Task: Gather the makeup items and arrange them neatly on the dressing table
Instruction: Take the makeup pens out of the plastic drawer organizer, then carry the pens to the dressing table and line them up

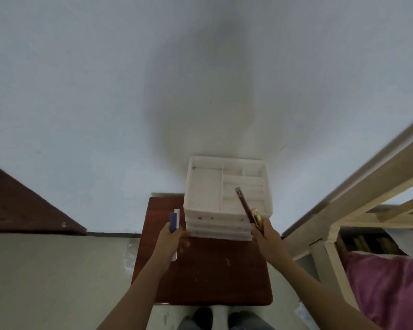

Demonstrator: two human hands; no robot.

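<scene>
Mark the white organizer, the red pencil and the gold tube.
white organizer (204, 186), head view, bare floor of its large left compartment.
red pencil (243, 202), head view, middle of its shaft.
gold tube (256, 217), head view, its shiny upper end.

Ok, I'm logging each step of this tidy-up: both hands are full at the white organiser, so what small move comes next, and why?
Probably lower the right hand and lay the dark red pencil into a narrow compartment of the white organiser. Its tip hangs over those slots, which look empty, while the left hand holds the blue and white items beside the stack.
</scene>
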